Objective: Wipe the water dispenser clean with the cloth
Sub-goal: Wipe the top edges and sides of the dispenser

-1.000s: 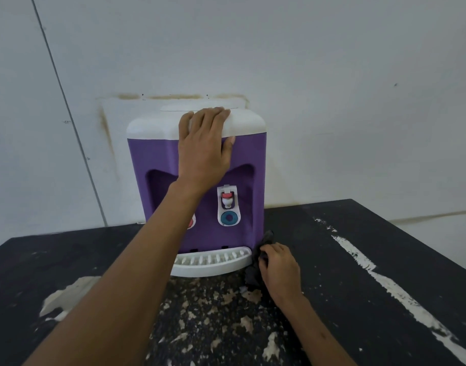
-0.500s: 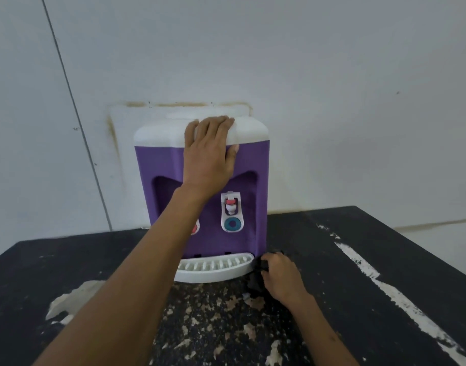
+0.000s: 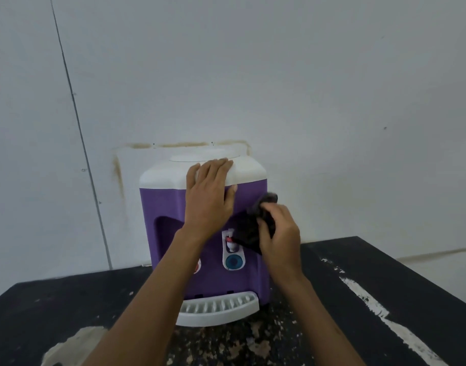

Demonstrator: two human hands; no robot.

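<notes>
purple water dispenser (image 3: 163, 228) with white top stands on black, paint-worn table (image 3: 358, 313) against white wall (image 3: 279, 75). left hand (image 3: 208, 196) lies flat over the top's front edge. right hand (image 3: 279, 239) grips dark cloth (image 3: 250, 231) against the front's upper right, touching the tap (image 3: 229, 243).

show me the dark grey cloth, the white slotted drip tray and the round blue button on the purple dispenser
dark grey cloth (image 3: 249, 233), head view, crumpled middle
white slotted drip tray (image 3: 216, 317), head view, front wall
round blue button (image 3: 233, 261), head view, its centre
</notes>
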